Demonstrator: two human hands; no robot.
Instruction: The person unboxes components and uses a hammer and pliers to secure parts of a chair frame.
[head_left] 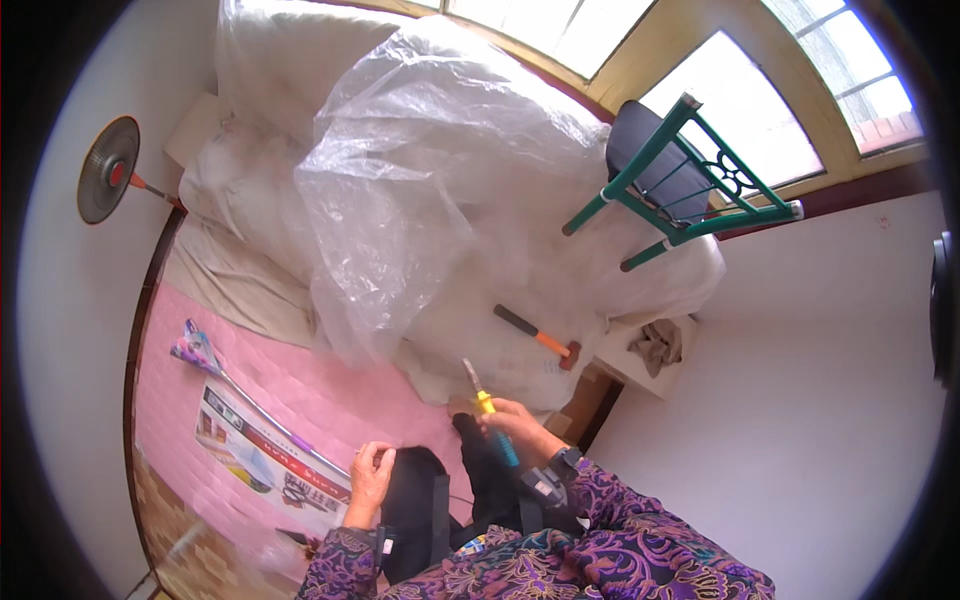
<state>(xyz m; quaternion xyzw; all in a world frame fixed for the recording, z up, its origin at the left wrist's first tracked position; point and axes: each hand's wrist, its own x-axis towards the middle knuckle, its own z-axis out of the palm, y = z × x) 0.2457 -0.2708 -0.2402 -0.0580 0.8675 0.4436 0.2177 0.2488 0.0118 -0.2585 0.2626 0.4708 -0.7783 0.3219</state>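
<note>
My right hand (520,428) grips a screwdriver (488,412) with a yellow and blue handle, its metal shaft pointing up and away from me. My left hand (369,478) is lower left, fingers pinched together on something too small to make out. Between the hands lies a black piece (425,510) with straps, resting in my lap. Both forearms wear purple patterned sleeves, and a dark watch sits on the right wrist.
A hammer (540,338) with an orange and black handle lies on white sheeting beyond the hands. A green metal chair (680,185) lies tipped over. Clear plastic wrap (420,180) covers bulky white things. A pink mat (300,400), a printed sheet (265,450), a long rod (250,400) and a round heater (108,168) lie left.
</note>
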